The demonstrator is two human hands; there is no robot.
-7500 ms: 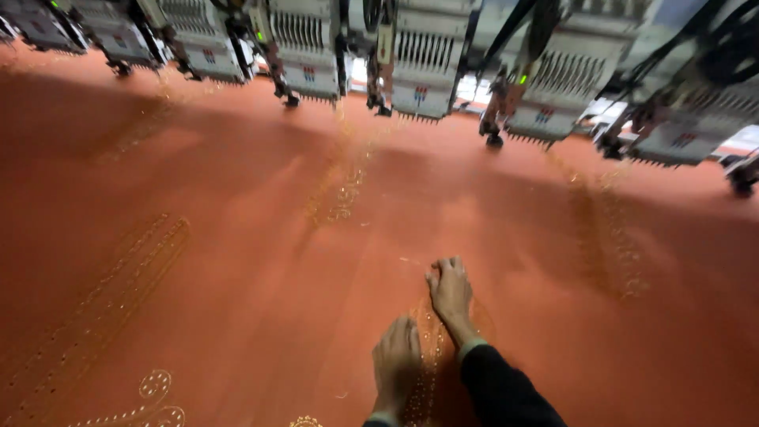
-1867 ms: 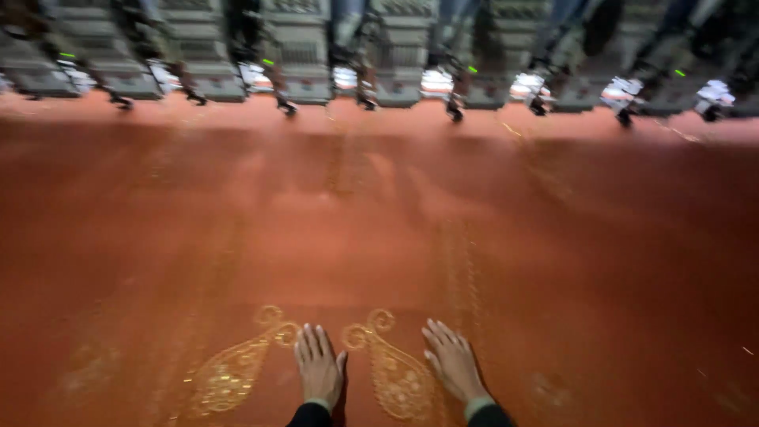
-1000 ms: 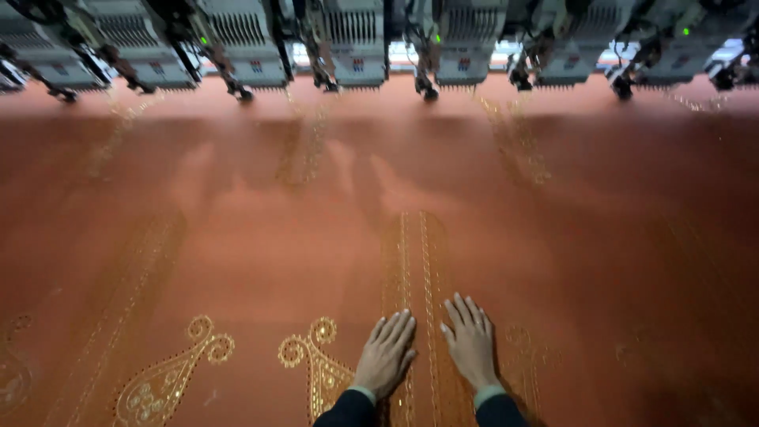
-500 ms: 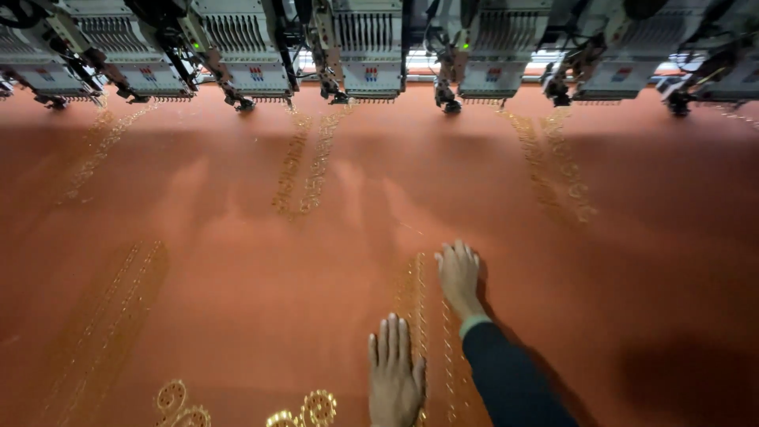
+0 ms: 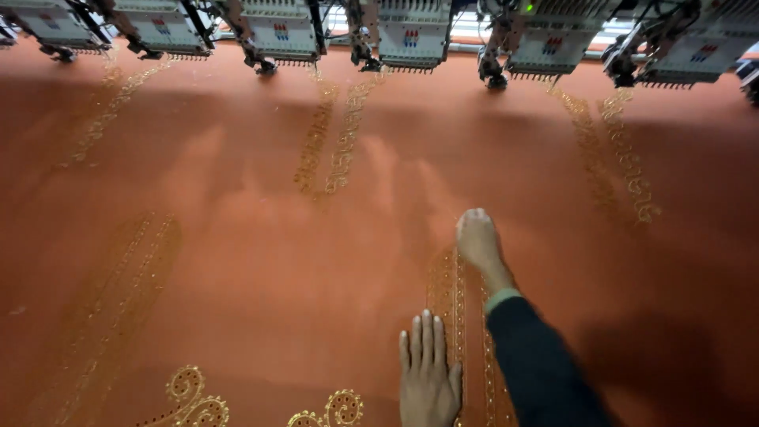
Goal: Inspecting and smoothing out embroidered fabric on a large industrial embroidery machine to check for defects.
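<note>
Orange-red fabric point(image 5: 237, 261) stretched flat beneath a row of embroidery machine heads point(image 5: 411, 32), gold scrollwork point(image 5: 190, 399) at lower left, then the left hand point(image 5: 428, 378) lying palm-down with fingers pressed together beside a gold embroidered band point(image 5: 455, 292), and the right hand point(image 5: 477, 237) reaching farther along it, fingers curled under, grip unclear

The left hand point(image 5: 429, 375) gets cut off at the wrist by the bottom edge, and the right hand's point(image 5: 477, 237) fingertips are too blurry to read.
</note>
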